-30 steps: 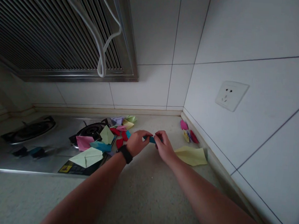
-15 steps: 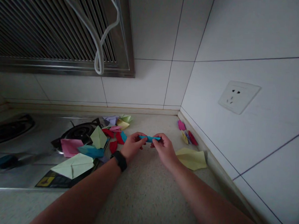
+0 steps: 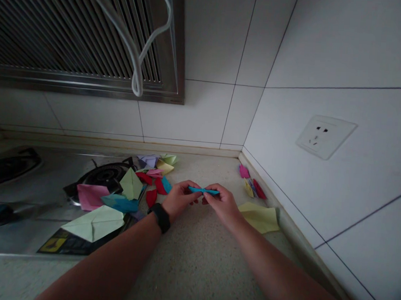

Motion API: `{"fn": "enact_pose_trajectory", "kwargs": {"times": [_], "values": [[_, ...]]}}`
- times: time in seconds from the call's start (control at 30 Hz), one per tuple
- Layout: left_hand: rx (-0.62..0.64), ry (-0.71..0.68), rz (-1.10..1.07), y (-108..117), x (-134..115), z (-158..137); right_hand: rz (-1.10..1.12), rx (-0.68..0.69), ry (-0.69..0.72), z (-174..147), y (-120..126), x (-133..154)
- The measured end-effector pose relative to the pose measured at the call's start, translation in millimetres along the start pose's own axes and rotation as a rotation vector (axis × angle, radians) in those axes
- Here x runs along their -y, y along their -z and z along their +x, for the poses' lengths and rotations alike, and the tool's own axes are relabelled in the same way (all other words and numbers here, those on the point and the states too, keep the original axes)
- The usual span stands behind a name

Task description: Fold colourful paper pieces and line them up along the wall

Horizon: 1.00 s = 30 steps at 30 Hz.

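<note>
While both hands pinch the blue paper (image 3: 203, 191) taut just above the tabletop (image 3: 194, 258), left hand (image 3: 180, 198) on one end and right hand (image 3: 221, 203) on the other, the fold looks mid-crease, and next calls for pressing that crease flat.

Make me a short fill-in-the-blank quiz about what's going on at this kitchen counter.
1. Both hands, the left hand and the right hand, pinch a narrow folded strip of paper whose colour is ____.
2. On the left wrist sits a black ____.
3. The large folded sheet lying just right of the right hand is ____ in colour.
4. The wall socket is mounted on the ____ wall.

Missing words: blue; watch; yellow; right
</note>
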<state>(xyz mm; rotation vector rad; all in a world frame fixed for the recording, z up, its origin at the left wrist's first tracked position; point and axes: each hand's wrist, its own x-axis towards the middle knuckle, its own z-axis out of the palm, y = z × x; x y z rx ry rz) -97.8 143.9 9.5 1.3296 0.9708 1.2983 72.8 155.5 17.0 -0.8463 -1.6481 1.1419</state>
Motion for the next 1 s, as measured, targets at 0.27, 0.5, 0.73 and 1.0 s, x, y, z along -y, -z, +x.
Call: {"fn": "enact_pose_trajectory", "kwargs": {"times": [0.27, 0.5, 0.73, 1.0], "values": [[-0.004, 0.005, -0.005, -1, -7, -2, -0.101, -0.009, 0.04, 1, 1, 1], [-0.001, -0.013, 0.021, 0, -7, -2, -0.179, -0.031, 0.016, 1, 3, 5], [-0.031, 0.007, 0.033, 0, -9, -2, -0.184, -0.075, 0.025, 1, 3, 2], [-0.037, -0.022, -0.041, -2, -12, -4, -0.159, -0.055, -0.001, 1, 4, 1]]}}
